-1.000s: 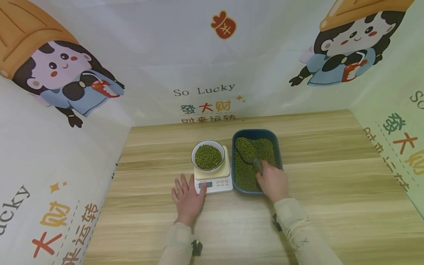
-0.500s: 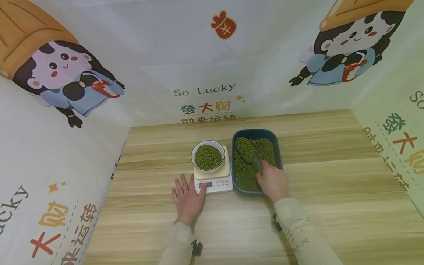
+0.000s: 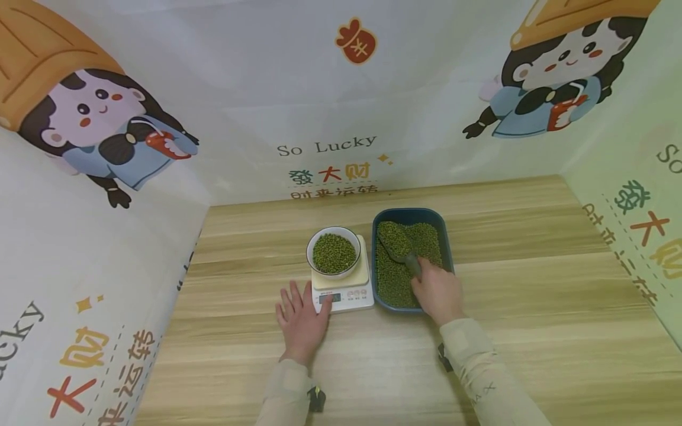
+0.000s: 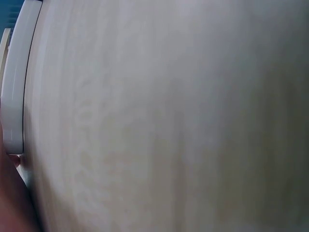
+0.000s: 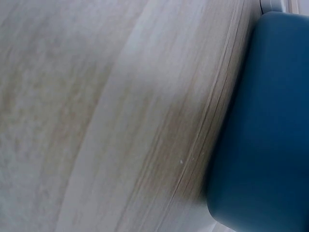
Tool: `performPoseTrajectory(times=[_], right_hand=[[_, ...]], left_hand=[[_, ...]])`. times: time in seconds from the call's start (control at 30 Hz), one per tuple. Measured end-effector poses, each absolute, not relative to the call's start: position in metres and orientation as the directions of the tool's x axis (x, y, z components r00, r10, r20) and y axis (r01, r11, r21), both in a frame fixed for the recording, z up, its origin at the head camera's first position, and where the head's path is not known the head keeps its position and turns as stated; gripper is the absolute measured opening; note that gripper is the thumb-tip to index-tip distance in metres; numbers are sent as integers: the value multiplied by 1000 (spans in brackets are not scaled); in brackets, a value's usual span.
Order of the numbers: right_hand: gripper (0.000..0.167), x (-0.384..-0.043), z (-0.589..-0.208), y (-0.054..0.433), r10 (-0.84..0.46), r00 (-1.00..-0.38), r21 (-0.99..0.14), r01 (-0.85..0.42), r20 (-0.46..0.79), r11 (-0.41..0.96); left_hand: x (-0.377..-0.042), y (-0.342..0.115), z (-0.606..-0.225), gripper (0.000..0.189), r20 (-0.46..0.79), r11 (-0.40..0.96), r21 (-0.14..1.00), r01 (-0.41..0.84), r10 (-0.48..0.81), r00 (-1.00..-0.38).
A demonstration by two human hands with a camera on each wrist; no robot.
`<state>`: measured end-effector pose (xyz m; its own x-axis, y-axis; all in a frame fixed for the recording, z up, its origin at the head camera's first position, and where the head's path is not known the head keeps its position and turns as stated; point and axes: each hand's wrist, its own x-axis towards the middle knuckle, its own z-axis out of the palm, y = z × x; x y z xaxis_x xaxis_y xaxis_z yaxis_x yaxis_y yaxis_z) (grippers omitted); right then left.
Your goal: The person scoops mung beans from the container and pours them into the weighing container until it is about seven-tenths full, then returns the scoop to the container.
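A white bowl (image 3: 347, 273) holding green beans, which look like mung beans (image 3: 334, 253), stands on the plate of a white kitchen scale (image 3: 351, 305). My left hand (image 3: 303, 322) lies with spread fingers at the scale's front left corner, its thumb over the edge near the display. To the right, a dark blue basin (image 3: 450, 260) is filled with the same beans. My right hand (image 3: 439, 293) grips the handle of a dark scoop (image 3: 411, 260), whose bean-filled bowl rests among the beans in the basin. In the right wrist view only the basin's outer wall (image 5: 265, 125) shows, not the hand.
All of this is on a wood-grain table (image 3: 533, 284). A printed white cloth (image 3: 256, 106) rises behind it and along both sides. The scale and the basin stand close together, side by side.
Both hands, the scoop, the bowl and the basin keep their places. Only the head view has shifted very slightly.
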<state>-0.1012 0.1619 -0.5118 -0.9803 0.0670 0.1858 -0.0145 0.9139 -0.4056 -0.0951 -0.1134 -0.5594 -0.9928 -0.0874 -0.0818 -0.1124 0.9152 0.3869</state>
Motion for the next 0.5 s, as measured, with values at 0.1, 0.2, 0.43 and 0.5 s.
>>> performPoseTrajectory(times=[0.1,0.2,0.43,0.5], right_hand=[[39,-101,-512,162,66,-979,-407,-18,191,913],[39,-101,-511,162,66,-978,-408,-21,196,913],[39,-101,-510,161,69,-979,-414,-16,189,910],[39,-101,-510,161,71,-980,-415,-12,185,910]], left_hand=[[-95,-113,-559,75,-79,915,388,-108,-83,-993],[-95,-113,-559,75,-77,916,387,-104,-81,-994],[-94,-113,-559,75,-74,917,385,-110,-88,-993],[-94,-113,-559,74,-75,916,385,-114,-92,-993]])
